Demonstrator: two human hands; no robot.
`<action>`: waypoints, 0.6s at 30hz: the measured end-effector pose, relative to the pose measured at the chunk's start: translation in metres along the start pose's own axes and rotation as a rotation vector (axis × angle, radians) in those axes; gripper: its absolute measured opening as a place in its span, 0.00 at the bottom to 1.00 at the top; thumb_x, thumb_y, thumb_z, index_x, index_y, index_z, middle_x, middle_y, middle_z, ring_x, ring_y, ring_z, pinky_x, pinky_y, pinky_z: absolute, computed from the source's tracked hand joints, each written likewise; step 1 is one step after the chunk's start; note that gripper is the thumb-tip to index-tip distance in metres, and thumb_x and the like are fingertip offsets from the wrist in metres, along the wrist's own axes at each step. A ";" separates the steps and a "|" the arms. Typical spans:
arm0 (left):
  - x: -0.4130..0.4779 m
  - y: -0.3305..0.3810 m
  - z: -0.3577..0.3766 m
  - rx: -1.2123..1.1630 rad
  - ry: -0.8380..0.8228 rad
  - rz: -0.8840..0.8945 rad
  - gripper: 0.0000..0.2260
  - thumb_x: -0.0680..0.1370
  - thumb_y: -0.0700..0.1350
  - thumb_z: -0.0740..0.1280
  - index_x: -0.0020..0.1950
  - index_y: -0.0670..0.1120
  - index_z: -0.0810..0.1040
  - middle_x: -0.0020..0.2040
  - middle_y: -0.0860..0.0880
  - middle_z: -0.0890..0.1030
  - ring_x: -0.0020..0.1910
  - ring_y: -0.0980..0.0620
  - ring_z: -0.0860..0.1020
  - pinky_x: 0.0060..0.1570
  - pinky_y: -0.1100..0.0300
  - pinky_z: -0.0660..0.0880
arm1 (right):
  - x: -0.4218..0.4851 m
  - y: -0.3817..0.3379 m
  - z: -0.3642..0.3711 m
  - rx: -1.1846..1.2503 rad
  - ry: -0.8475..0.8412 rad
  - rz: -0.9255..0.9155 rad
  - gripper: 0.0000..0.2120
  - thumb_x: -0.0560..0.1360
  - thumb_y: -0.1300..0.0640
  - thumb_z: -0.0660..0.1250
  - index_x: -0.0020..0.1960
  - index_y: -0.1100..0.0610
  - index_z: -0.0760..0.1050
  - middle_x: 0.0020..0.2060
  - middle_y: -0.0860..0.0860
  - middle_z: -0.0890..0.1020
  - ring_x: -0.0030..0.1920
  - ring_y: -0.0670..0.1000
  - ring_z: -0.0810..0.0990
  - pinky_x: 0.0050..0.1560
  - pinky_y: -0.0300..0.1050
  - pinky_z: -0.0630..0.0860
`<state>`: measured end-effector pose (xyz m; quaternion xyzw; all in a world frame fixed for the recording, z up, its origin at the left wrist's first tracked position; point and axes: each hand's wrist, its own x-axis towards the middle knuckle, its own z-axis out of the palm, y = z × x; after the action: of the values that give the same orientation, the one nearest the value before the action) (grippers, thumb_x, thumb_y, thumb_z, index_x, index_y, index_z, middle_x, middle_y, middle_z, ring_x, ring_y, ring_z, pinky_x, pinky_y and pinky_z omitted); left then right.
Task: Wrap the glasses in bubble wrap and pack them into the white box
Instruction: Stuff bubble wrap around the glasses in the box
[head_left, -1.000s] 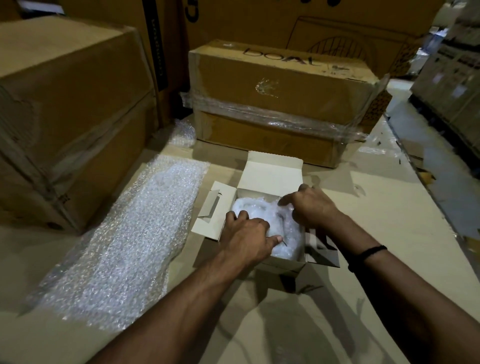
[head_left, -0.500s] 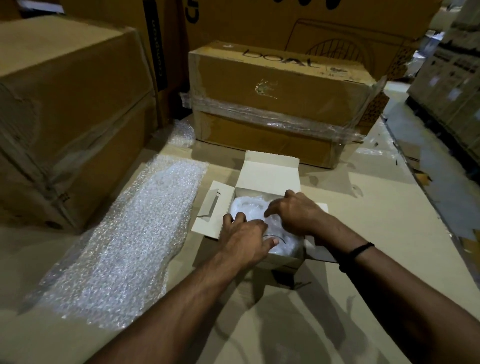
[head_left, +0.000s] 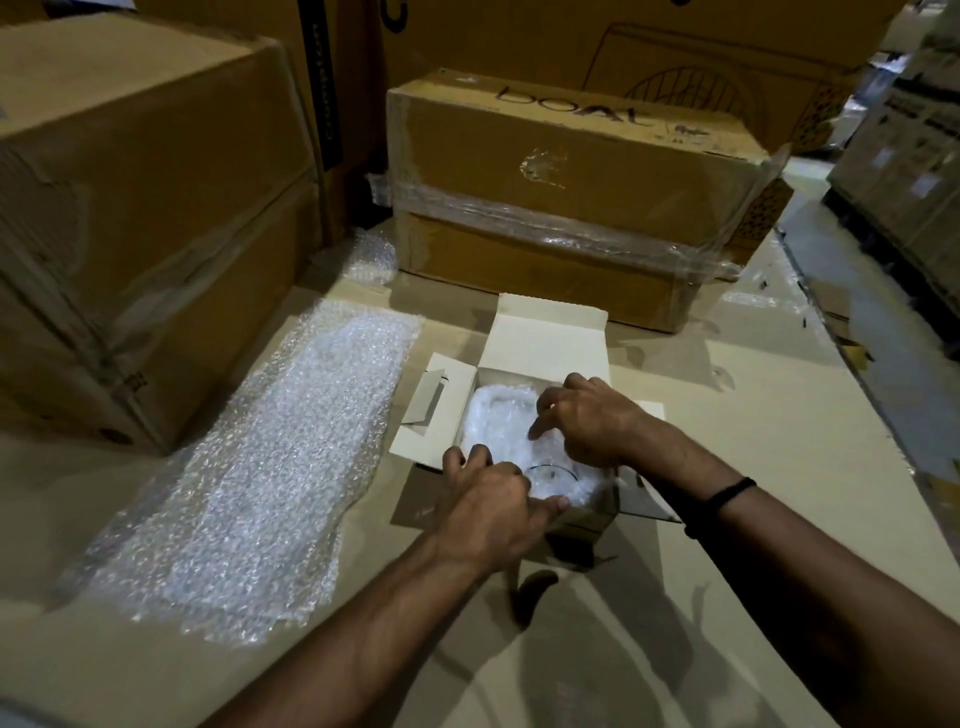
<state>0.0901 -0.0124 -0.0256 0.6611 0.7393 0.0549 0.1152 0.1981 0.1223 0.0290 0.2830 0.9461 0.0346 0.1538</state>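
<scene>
**Entry: seating wrapped glass in box, tuck in progress**

Task item: wrapped bundle lies inside the white box, filling most of the opening; a clear glass rim shows through the wrap at the box's near side, so at least one glass is in; how many are in the bundle I cannot tell.

Step in hand (judgement): pressing the wrap down and in so the flaps can close. To do it well: hold the box steady with one hand; push only on padded parts, not on the exposed rim; fold loose wrap over that rim before closing; keep pressure light, as glass against the card wall gives little cushion.

Left hand: at the box's near-left corner; fingers curled over the rim, thumb laid along the near edge; appears to brace the box; forearm comes in low from the near side.

Right hand: over the box's right half, wrist raised; fingers bent down into the wrap, index and thumb close together, apparently pinching a fold; black wristband on that wrist.

Spare bubble-wrap sheet lies flat left of the box; taped carton stands just behind it.
</scene>
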 end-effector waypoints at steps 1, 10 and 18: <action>0.000 0.000 0.000 0.006 -0.004 0.001 0.31 0.77 0.70 0.47 0.51 0.51 0.82 0.51 0.54 0.81 0.59 0.50 0.69 0.61 0.47 0.57 | 0.001 -0.001 0.000 0.001 -0.016 0.004 0.27 0.75 0.65 0.56 0.66 0.40 0.74 0.69 0.45 0.70 0.59 0.52 0.68 0.51 0.44 0.63; 0.000 0.001 -0.005 -0.046 0.032 -0.054 0.29 0.76 0.70 0.52 0.60 0.52 0.79 0.61 0.53 0.78 0.63 0.50 0.67 0.64 0.46 0.57 | 0.002 0.004 -0.005 0.032 -0.093 0.021 0.31 0.73 0.67 0.56 0.68 0.41 0.71 0.70 0.46 0.71 0.61 0.53 0.67 0.58 0.48 0.68; 0.003 -0.002 -0.009 -0.010 0.001 -0.046 0.32 0.75 0.73 0.48 0.53 0.52 0.82 0.52 0.48 0.80 0.60 0.48 0.70 0.63 0.46 0.60 | -0.003 -0.008 -0.003 -0.021 -0.096 -0.009 0.27 0.77 0.63 0.58 0.70 0.39 0.68 0.71 0.48 0.69 0.69 0.54 0.65 0.63 0.49 0.65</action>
<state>0.0854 -0.0089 -0.0178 0.6432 0.7542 0.0563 0.1194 0.1950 0.1142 0.0318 0.2782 0.9385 0.0304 0.2021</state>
